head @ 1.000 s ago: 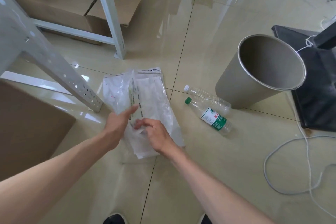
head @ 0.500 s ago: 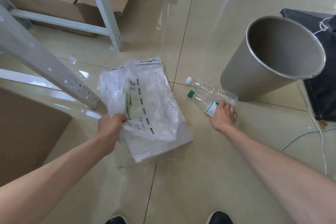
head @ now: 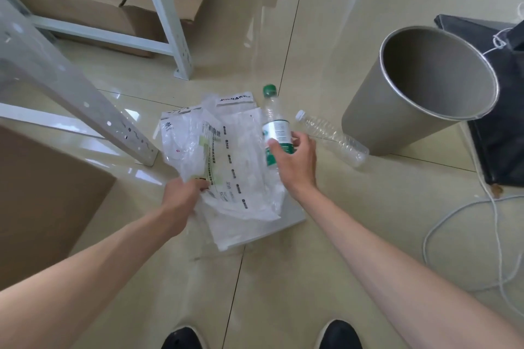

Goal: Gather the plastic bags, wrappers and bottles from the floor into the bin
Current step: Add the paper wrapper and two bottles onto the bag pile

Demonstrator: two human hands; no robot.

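Note:
My right hand is shut on a clear bottle with a green cap and green-white label, held upright above the floor. A second clear bottle with a white cap lies on the tiles beside the bin. My left hand grips the near corner of a pile of clear plastic bags, lifting the top ones; more bags lie flat beneath. The grey round bin stands open-topped at the right, with nothing visible inside.
White metal rack legs stand at the left and behind, with cardboard boxes under and beside them. A black mat lies right of the bin. A white cable loops on the floor at the right. My shoes show at the bottom.
My right hand left the bags, reached to the green-capped bottle on the floor, closed on it and lifted it upright. My left hand gathered and raised the corner of the bags.

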